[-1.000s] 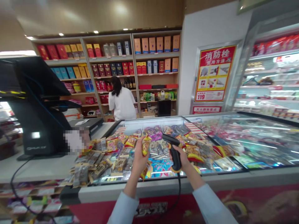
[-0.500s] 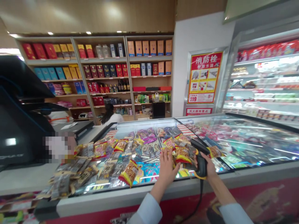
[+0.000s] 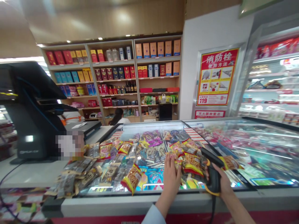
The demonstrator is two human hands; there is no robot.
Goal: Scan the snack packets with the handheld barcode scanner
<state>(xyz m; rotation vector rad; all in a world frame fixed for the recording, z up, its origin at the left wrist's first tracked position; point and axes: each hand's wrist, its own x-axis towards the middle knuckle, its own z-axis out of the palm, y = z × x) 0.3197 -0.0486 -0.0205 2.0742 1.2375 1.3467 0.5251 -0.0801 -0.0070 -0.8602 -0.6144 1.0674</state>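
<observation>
My right hand (image 3: 223, 179) is wrapped round the grip of a black and yellow handheld barcode scanner (image 3: 214, 179), its head pointing left over the snack packets. My left hand (image 3: 171, 175) lies palm down with fingers stretched forward, at the edge of the small packets near the freezer's front. Its fingertips are against a small yellow packet (image 3: 178, 163), and I see no grip on it. Between the hands lies a red and yellow snack packet (image 3: 193, 163). Another such packet (image 3: 132, 178) lies to the left of my left hand, on the glass top.
Several brown packets (image 3: 66, 183) pile up on the chest freezer's (image 3: 112, 200) left corner. A black checkout terminal (image 3: 35, 124) stands on the counter (image 3: 32, 175) at left. Behind are shelves of boxes (image 3: 114, 74) and a person (image 3: 119, 116). A cable hangs from the scanner.
The view has turned a little to the left. My left hand's thumb, spread before, has drawn in towards the fingers. The scanner stays in my right hand.
</observation>
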